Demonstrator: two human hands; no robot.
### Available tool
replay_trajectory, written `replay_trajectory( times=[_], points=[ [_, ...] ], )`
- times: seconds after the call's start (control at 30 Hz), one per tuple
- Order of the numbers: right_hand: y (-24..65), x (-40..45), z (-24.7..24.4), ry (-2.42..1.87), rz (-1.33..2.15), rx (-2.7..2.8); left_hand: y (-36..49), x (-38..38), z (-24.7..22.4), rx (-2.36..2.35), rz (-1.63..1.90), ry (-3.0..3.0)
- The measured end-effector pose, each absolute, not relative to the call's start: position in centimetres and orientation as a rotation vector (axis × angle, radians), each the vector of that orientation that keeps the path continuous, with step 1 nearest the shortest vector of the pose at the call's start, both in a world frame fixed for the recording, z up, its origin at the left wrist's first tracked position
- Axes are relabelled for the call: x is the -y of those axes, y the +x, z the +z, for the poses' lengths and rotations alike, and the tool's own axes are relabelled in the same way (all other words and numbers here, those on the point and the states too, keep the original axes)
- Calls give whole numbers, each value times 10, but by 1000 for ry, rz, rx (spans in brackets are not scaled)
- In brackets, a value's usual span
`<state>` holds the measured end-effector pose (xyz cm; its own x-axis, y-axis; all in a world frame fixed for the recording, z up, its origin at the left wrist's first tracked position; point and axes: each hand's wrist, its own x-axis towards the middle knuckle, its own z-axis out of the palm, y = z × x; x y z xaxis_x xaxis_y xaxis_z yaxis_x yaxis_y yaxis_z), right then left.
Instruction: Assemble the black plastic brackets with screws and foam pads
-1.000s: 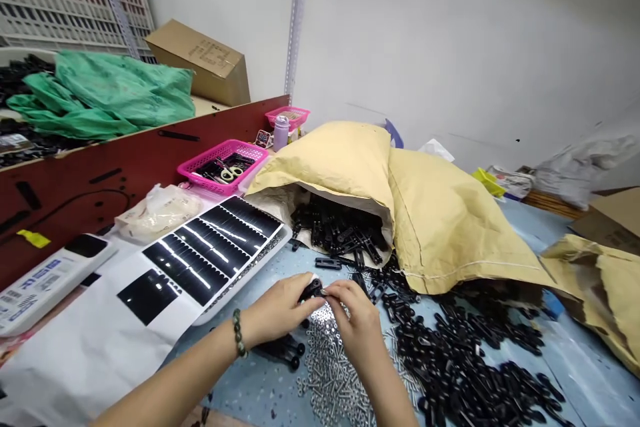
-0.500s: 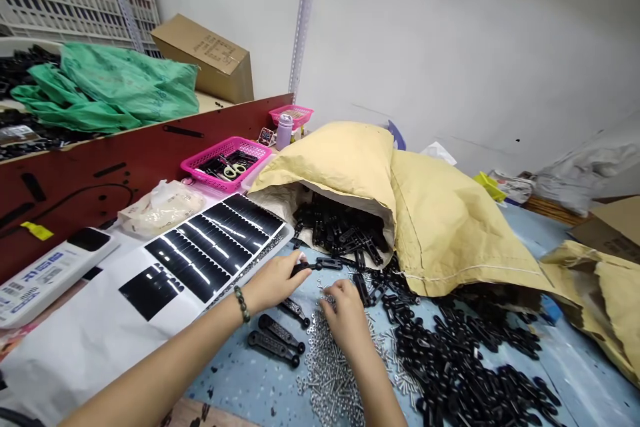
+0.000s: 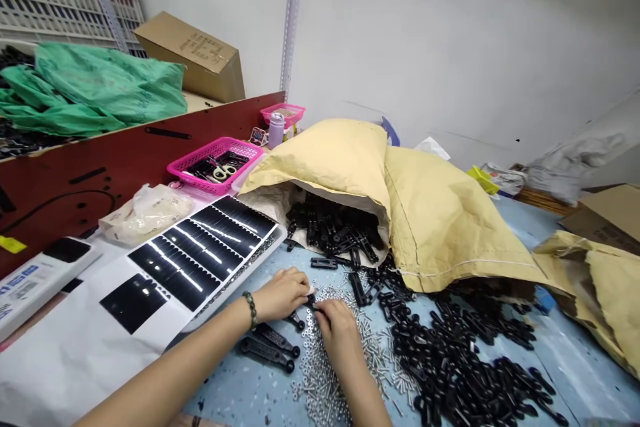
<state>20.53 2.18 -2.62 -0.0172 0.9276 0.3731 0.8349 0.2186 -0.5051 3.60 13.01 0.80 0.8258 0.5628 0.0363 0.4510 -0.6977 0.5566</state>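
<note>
My left hand (image 3: 284,293), with a beaded bracelet at the wrist, is closed on a small black part (image 3: 312,301). Close beside it, my right hand (image 3: 338,324) has its fingers pinched at the same part; whether a screw is between them is too small to tell. Small silver screws (image 3: 320,373) lie in a pile beneath and around my right hand. Several long black pieces (image 3: 267,352) rest on the blue table by my left wrist. To the right is a large heap of black parts (image 3: 465,360).
Two yellow paper sacks (image 3: 325,153) stand behind the hands, the nearer one open with black parts inside. A pink basket (image 3: 215,163) holds scissors. Black sticker sheets (image 3: 200,247) lie on the left, beside a white box (image 3: 40,280).
My left hand has come down and closer to my right hand with the black part. My right fingers have closed at that part. The view has shifted slightly.
</note>
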Motion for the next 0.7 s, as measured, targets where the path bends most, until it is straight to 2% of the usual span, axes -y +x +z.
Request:
replay_trajectory(
  times=[0.2,0.7],
  points=[
    [195,-24,-33,-1636,35,1868,32,-135,8,-768,187,2487],
    [193,-29,-20,-1704,114,1874,35,-144,18,-792,209,2485]
  ],
)
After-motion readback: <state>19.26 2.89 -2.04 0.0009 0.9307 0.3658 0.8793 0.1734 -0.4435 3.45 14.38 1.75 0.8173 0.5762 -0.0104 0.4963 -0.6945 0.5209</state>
